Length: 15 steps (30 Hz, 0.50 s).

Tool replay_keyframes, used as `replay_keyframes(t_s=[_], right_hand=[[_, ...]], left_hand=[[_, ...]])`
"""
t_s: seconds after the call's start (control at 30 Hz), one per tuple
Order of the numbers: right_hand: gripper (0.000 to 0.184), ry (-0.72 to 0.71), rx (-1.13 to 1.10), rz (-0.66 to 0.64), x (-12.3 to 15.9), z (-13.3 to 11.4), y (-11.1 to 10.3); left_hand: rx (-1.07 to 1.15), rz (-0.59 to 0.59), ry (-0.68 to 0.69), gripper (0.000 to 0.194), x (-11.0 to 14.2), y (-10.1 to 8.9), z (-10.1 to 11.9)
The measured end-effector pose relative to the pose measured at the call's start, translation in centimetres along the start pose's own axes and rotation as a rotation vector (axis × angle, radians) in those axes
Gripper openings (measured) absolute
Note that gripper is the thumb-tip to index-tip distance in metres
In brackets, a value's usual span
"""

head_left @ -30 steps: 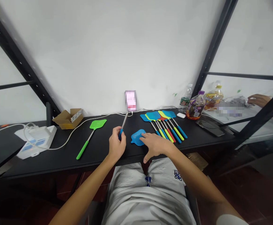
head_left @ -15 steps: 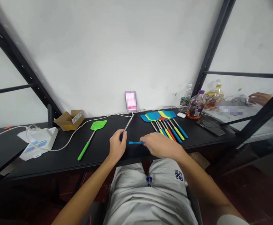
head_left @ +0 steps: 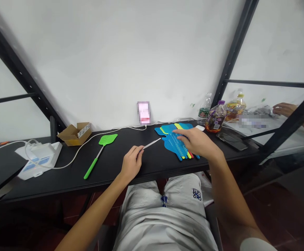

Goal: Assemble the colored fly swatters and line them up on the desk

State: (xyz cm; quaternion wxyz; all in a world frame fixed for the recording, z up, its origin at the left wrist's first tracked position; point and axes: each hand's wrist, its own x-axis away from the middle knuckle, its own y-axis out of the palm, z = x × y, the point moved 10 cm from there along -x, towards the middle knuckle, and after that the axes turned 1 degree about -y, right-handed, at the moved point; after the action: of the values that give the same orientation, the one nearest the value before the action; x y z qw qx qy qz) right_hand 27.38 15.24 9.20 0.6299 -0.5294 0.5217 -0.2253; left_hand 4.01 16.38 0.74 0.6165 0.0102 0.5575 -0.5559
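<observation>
My left hand (head_left: 132,164) is shut on a fly swatter handle with a thin metal rod (head_left: 150,144), which points right, and its grip is hidden in my fingers. A blue plastic mesh swatter head (head_left: 174,145) lies on top of a fanned row of colourful fly swatters (head_left: 167,129). My right hand (head_left: 197,141) rests on that head with its fingers spread, and it hides part of the row. The rod's tip stops just short of the blue head. A green fly swatter (head_left: 107,140) lies apart to the left.
A cardboard box (head_left: 75,131) and a white power strip (head_left: 39,160) with cables sit left on the black table (head_left: 110,174). Right are plastic bottles (head_left: 216,116) and a dark phone (head_left: 231,141). Another person's hand (head_left: 285,109) works at a separate table far right.
The blue mesh head has gone from the table in front of me onto the row of swatters under my right hand. The metal rod in my left hand has swung rightward.
</observation>
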Motion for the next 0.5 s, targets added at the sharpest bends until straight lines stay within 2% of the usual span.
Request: replay_keyframes(t_s=[0.33, 0.5], right_hand=[[0.037, 0.004, -0.047, 0.008, 0.0, -0.1, -0.3], [0.031, -0.003, -0.091, 0.043, 0.2, 0.2, -1.1]], left_hand=[[0.011, -0.004, 0.029, 0.027, 0.1, 0.2, 0.0], [-0.094, -0.028, 0.105, 0.026, 0.1, 0.7, 0.7]])
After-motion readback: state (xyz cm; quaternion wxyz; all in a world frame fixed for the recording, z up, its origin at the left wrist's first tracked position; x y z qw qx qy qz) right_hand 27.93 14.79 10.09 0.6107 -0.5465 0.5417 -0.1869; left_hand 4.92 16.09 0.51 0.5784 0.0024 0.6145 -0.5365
